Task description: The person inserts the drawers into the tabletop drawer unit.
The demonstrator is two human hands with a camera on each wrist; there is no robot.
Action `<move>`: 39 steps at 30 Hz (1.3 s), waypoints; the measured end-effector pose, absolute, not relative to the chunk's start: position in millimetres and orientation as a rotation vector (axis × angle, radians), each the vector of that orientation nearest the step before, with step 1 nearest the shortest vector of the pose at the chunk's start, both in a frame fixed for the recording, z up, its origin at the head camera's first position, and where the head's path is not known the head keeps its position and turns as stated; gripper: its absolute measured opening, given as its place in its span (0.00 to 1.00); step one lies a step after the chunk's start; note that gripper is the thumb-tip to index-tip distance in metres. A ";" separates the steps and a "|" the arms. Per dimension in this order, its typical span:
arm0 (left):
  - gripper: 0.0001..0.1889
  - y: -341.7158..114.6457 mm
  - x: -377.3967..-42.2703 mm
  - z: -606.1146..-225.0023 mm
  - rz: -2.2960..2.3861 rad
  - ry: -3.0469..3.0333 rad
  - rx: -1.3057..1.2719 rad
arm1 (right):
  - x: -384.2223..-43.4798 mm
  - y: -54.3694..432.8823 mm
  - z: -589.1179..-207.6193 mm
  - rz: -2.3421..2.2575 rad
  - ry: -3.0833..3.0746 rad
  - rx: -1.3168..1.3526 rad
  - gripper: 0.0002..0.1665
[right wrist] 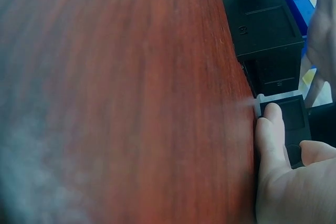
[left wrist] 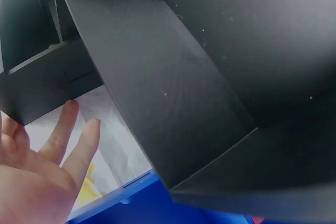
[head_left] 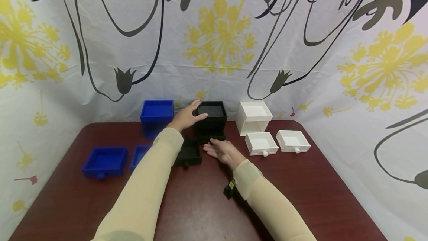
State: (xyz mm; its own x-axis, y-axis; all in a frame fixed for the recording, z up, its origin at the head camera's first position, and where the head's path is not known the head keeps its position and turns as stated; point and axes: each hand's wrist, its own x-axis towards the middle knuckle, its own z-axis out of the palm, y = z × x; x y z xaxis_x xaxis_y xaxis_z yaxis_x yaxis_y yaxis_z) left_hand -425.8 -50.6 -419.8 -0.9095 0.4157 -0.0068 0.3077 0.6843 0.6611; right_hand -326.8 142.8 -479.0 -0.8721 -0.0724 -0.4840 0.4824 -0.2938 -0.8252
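Note:
In the head view a black two-slot cabinet [head_left: 211, 110] stands at the back middle of the table. My left hand [head_left: 188, 117] is at its left side, fingers and thumb spread around the upper left corner. A black drawer [right wrist: 291, 119] is at the lower slot, its front toward me. My right hand [head_left: 224, 152] lies low before it, fingers extended; in the right wrist view the fingertips rest along the drawer's front, with the round knob between fingers and thumb. A second black drawer [head_left: 188, 153] lies on the table below my left forearm, partly hidden by it.
On the left stand a blue cabinet [head_left: 157, 116] and two blue drawers [head_left: 105, 161], one partly behind my left sleeve. On the right are a white cabinet [head_left: 255, 112] and two white drawers [head_left: 261, 144]. A patterned cloth [head_left: 214, 47] hangs behind the dark red table [head_left: 187, 203].

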 end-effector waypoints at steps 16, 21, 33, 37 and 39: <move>0.46 -50.3 -423.0 -420.2 1.037 2.741 0.576 | -331.5 141.2 -478.6 -2.219 1.601 0.534 0.26; 0.45 -49.8 -426.3 -422.6 1.048 2.738 0.582 | -333.8 141.2 -478.4 -2.225 1.588 0.535 0.27; 0.47 -48.8 -428.1 -421.2 1.056 2.736 0.595 | -337.0 142.4 -478.2 -2.227 1.596 0.536 0.27; 0.46 -49.4 -428.8 -421.7 1.054 2.733 0.596 | -337.6 142.6 -478.2 -2.224 1.591 0.539 0.26; 0.46 -49.8 -428.9 -421.8 1.046 2.734 0.594 | -337.6 142.6 -478.3 -2.224 1.594 0.537 0.26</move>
